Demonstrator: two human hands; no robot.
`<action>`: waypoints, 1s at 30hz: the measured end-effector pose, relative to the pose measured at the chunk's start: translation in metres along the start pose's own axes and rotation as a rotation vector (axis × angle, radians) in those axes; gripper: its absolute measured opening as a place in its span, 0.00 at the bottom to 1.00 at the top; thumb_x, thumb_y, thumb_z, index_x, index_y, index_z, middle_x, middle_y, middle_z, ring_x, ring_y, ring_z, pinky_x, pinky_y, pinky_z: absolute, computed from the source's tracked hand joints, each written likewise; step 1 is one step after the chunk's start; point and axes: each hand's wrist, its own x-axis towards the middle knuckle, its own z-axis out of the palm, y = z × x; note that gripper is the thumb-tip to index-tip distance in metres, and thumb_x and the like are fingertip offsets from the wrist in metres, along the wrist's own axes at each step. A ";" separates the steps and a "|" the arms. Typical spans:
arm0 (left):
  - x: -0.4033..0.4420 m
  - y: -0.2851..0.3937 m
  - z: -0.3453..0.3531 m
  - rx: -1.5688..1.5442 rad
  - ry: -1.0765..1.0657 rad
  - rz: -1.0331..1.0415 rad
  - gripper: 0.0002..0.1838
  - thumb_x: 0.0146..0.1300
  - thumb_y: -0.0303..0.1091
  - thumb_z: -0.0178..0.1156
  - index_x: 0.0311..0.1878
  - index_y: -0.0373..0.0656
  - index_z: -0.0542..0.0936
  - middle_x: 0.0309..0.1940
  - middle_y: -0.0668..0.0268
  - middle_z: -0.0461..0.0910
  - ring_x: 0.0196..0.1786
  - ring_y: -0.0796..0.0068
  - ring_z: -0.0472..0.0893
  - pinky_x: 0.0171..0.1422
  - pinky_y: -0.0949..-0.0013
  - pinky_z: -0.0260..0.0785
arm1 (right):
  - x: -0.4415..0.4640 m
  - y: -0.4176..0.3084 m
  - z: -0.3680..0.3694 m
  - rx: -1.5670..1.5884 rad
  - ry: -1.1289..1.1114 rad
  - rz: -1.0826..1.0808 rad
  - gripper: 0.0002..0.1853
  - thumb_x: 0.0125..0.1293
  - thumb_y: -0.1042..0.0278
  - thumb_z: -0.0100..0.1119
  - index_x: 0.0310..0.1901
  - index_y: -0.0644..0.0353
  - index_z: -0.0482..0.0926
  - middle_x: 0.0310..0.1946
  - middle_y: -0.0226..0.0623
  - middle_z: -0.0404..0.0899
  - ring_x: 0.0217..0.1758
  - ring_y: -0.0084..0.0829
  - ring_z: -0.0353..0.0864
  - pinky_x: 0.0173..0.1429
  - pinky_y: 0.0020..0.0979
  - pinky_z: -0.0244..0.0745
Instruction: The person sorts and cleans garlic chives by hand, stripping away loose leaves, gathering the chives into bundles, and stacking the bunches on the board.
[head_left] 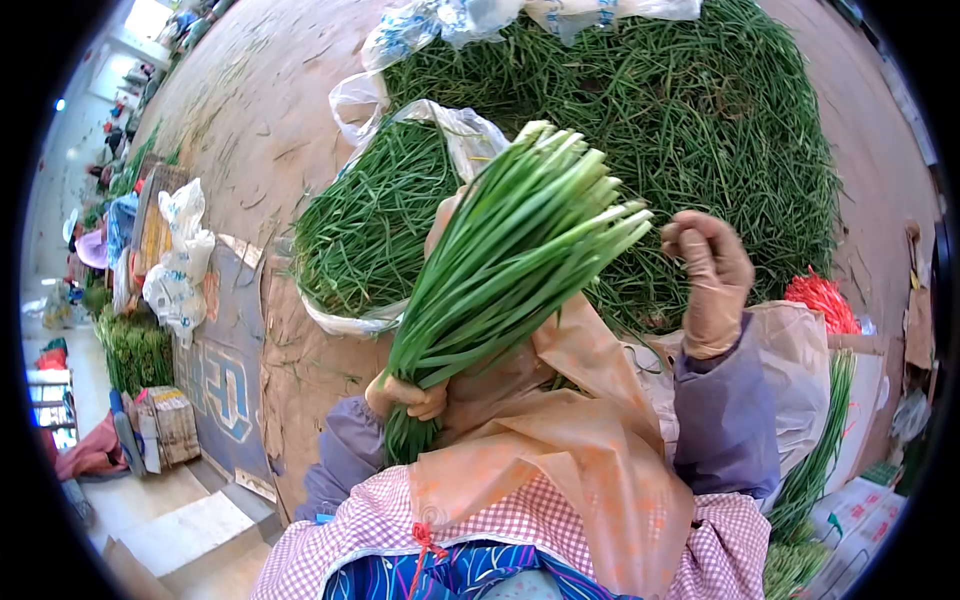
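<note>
A thick bunch of green chives [500, 255] slants up across my lap, its pale cut ends at the upper right and its leaf tips at the lower left. Near the leafy end, my gloved left hand [408, 398] is wrapped round the bunch. My right hand [712, 275], also gloved, is raised to the right, apart from the pale ends. Its fingers are curled in against the thumb, and I cannot make out whether anything small is between them. A tan plastic sheet [560, 440] covers my lap beneath the bunch.
Loose chives form a big pile [700, 130] ahead. An open white bag [360, 322] of chives [375, 220] stands left of it. Red ties [822, 302] lie at the right, above upright chives [820, 440]. Cardboard [310, 350] and a wooden crate [160, 215] are on the left.
</note>
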 end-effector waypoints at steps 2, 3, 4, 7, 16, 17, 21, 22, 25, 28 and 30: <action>0.002 -0.001 -0.008 -0.020 -0.034 -0.007 0.27 0.55 0.25 0.63 0.59 0.35 0.68 0.23 0.65 0.70 0.15 0.78 0.66 0.21 0.71 0.57 | -0.010 0.027 0.004 -0.022 -0.115 0.188 0.17 0.66 0.76 0.61 0.56 0.60 0.76 0.42 0.33 0.81 0.41 0.22 0.79 0.47 0.24 0.76; 0.003 -0.002 -0.011 -0.030 -0.047 -0.011 0.25 0.55 0.26 0.64 0.57 0.33 0.69 0.21 0.65 0.70 0.14 0.77 0.65 0.21 0.71 0.57 | -0.017 0.043 0.009 -0.048 -0.195 0.224 0.21 0.64 0.75 0.63 0.59 0.58 0.74 0.44 0.33 0.81 0.41 0.23 0.79 0.46 0.23 0.76; 0.003 -0.002 -0.009 -0.058 -0.043 -0.018 0.25 0.55 0.26 0.63 0.57 0.34 0.68 0.24 0.65 0.70 0.15 0.77 0.66 0.21 0.71 0.57 | -0.022 0.052 0.018 -0.130 -0.268 0.157 0.26 0.62 0.74 0.65 0.62 0.57 0.71 0.45 0.35 0.81 0.41 0.25 0.79 0.45 0.25 0.77; 0.007 -0.003 -0.009 -0.148 -0.110 -0.016 0.27 0.55 0.26 0.62 0.59 0.35 0.67 0.24 0.65 0.70 0.15 0.78 0.67 0.21 0.71 0.57 | -0.035 0.041 0.050 -0.350 -0.446 0.063 0.32 0.59 0.74 0.66 0.66 0.53 0.68 0.44 0.42 0.82 0.36 0.32 0.81 0.41 0.30 0.77; 0.007 -0.007 -0.020 -0.252 -0.219 -0.018 0.35 0.57 0.25 0.61 0.69 0.42 0.61 0.26 0.68 0.71 0.17 0.82 0.68 0.22 0.76 0.60 | -0.003 0.066 0.016 -1.015 -0.543 -0.665 0.09 0.55 0.71 0.56 0.38 0.52 0.78 0.23 0.35 0.78 0.25 0.40 0.81 0.29 0.39 0.74; 0.009 -0.007 -0.021 -0.252 -0.228 -0.021 0.35 0.58 0.25 0.61 0.69 0.42 0.61 0.26 0.68 0.71 0.17 0.82 0.69 0.22 0.76 0.61 | 0.006 0.063 0.003 -0.904 -0.467 -0.650 0.10 0.54 0.75 0.57 0.38 0.54 0.80 0.26 0.39 0.81 0.25 0.41 0.81 0.30 0.39 0.75; 0.014 -0.005 -0.013 -0.255 -0.239 -0.009 0.34 0.58 0.26 0.61 0.68 0.42 0.61 0.26 0.67 0.72 0.17 0.82 0.69 0.21 0.76 0.61 | 0.049 0.103 -0.071 -1.481 -0.274 0.211 0.12 0.69 0.64 0.56 0.47 0.64 0.80 0.31 0.44 0.83 0.35 0.40 0.84 0.47 0.35 0.78; 0.013 -0.005 -0.013 -0.264 -0.242 -0.002 0.34 0.58 0.27 0.61 0.68 0.41 0.61 0.26 0.67 0.72 0.17 0.82 0.69 0.21 0.76 0.62 | 0.039 0.102 -0.076 -1.508 -0.166 0.049 0.13 0.69 0.64 0.57 0.49 0.63 0.80 0.30 0.37 0.82 0.34 0.34 0.81 0.46 0.32 0.77; 0.009 -0.009 -0.023 -0.282 -0.254 0.003 0.33 0.58 0.27 0.61 0.67 0.40 0.62 0.26 0.67 0.72 0.17 0.82 0.70 0.21 0.76 0.62 | 0.010 0.067 -0.028 -0.351 -0.078 0.036 0.15 0.67 0.66 0.62 0.53 0.62 0.80 0.30 0.24 0.77 0.32 0.20 0.74 0.39 0.23 0.74; 0.011 -0.008 -0.032 -0.283 -0.297 -0.037 0.33 0.58 0.27 0.61 0.67 0.39 0.61 0.26 0.66 0.72 0.17 0.81 0.70 0.21 0.75 0.62 | -0.013 -0.007 0.030 0.005 -0.317 0.115 0.14 0.66 0.71 0.63 0.51 0.63 0.80 0.30 0.24 0.78 0.33 0.17 0.74 0.38 0.20 0.72; 0.012 -0.008 -0.030 -0.279 -0.300 -0.037 0.33 0.58 0.27 0.61 0.67 0.39 0.61 0.26 0.66 0.72 0.17 0.81 0.70 0.21 0.75 0.62 | -0.018 -0.023 0.051 -0.043 -0.345 0.013 0.13 0.67 0.71 0.63 0.51 0.64 0.80 0.31 0.25 0.78 0.32 0.16 0.73 0.38 0.19 0.72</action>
